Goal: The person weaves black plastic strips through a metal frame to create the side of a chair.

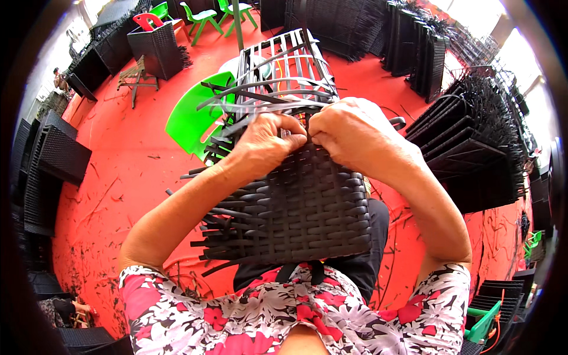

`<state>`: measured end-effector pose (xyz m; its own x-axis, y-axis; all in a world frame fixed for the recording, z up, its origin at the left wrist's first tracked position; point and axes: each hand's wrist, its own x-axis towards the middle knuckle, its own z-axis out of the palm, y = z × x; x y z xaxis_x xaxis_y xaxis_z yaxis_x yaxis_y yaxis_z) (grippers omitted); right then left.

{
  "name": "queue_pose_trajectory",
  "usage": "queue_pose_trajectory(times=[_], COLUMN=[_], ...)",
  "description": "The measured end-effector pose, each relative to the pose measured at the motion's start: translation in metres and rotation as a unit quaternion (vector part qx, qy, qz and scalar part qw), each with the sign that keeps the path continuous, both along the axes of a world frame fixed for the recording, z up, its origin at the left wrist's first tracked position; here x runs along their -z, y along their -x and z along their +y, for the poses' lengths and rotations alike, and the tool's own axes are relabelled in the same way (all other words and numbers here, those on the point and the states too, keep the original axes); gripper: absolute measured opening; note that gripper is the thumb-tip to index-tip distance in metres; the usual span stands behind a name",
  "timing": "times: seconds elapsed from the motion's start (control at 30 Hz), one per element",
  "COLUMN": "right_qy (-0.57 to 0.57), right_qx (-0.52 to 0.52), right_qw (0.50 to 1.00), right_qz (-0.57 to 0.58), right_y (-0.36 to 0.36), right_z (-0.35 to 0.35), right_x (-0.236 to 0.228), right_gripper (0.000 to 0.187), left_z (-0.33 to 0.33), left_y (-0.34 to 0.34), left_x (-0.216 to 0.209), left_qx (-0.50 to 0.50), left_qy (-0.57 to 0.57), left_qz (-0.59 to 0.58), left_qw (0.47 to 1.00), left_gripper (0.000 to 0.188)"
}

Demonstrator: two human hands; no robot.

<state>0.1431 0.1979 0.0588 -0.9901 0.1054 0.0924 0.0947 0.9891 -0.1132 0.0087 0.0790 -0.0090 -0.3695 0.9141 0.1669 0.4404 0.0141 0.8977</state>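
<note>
A black wicker panel (307,213), woven from flat plastic strips, lies across my lap and slopes away from me. My left hand (263,145) is closed, thumb and forefinger pinched at the far edge of the dense weave. Right against it, my right hand (358,133) is also closed, fingertips pinching a black strip at the same edge. The strip's exact path between the fingers is mostly hidden. Beyond my hands, long unwoven strips (290,65) run over an open frame, some crossing sideways. Loose strip ends (222,228) stick out along the panel's left side.
A green plastic chair (198,112) stands just left of the frame. Stacked black wicker panels (473,136) with ragged ends fill the right. More wicker pieces (56,148) line the left. Strip scraps litter the red floor (118,195). A wicker box (157,50) stands at the far left.
</note>
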Motion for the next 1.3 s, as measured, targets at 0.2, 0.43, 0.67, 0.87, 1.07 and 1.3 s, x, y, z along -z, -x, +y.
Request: queue_pose_trajectory(times=[0.2, 0.43, 0.67, 0.87, 1.07, 1.3], right_qy=[0.149, 0.268, -0.050, -0.023, -0.043, 0.073], right_qx=[-0.072, -0.044, -0.028, -0.031, -0.056, -0.024], right_qw=[0.959, 0.956, 0.993, 0.997, 0.994, 0.996], right_qz=[0.229, 0.107, -0.104, -0.064, -0.086, 0.041], right_y=[-0.001, 0.016, 0.029, 0.026, 0.028, 0.035], right_z=[-0.016, -0.009, -0.031, -0.027, -0.032, -0.019], right_x=[0.011, 0.027, -0.001, -0.016, -0.004, 0.025], right_gripper=[0.009, 0.013, 0.011, 0.012, 0.010, 0.014], left_z=[-0.031, -0.040, -0.026, -0.021, -0.020, -0.023], left_y=[0.009, 0.015, 0.020, 0.029, 0.021, 0.029], left_x=[-0.026, 0.003, 0.018, 0.038, 0.018, 0.001], left_qx=[0.006, -0.003, 0.027, -0.004, 0.015, -0.003], left_qy=[-0.045, -0.007, 0.145, 0.090, 0.182, 0.190], left_qz=[-0.199, -0.115, 0.253, 0.155, 0.210, 0.020], left_qw=[0.979, 0.993, 0.956, 0.984, 0.960, 0.982], left_gripper=[0.008, 0.014, 0.021, 0.033, 0.033, 0.020])
